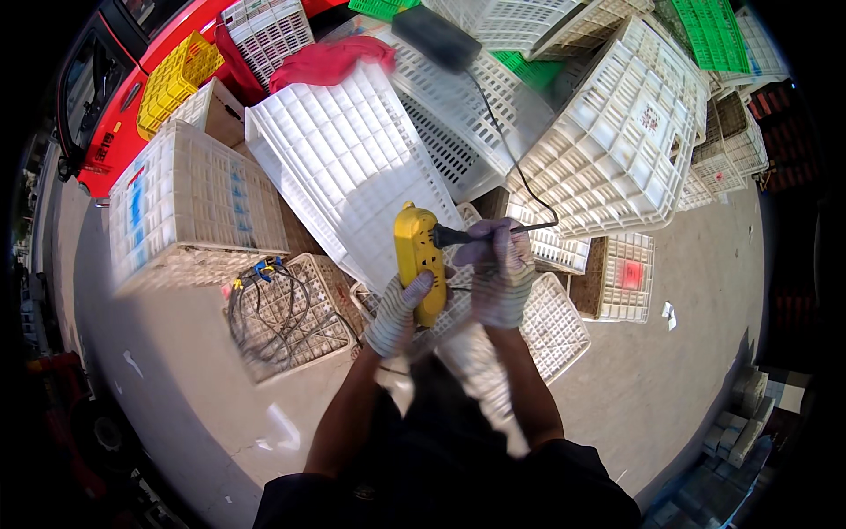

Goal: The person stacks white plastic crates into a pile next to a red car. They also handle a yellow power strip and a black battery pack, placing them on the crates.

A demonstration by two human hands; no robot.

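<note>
**Left hand (394,319) is gripping one yellow power strip (418,249); right hand (502,271) is pinching one black plug (451,235)**

Pavement (705,291) is spreading below and around both hands. One red vehicle (119,141) is standing far out to the left hand's upper left. More than six white crates are surrounding the hands, overlapping too much for a full count: one (352,150) is leaning just beyond the left hand, one (198,189) is standing to its left, and one (608,123) is standing beyond the right hand, to its right. One low pale crate (304,353), left of the left hand, is bearing one tangle of dark cables (275,280). One yellow crate (179,75) is sitting farther out past the left hand. One red cloth (335,63) is lying well beyond it too.

Both hands are wearing striped gloves. The left is wrapping round the strip's near end, thumb across its front; the right is curling nearly closed on the plug. The strip is sitting between the hands. One black adapter (436,40), blurred, is showing well beyond them, and one black cord (533,227) is looping from it to the right hand. The plug is meeting the strip's face; whether it is sitting fully in a socket, I cannot tell.
</note>
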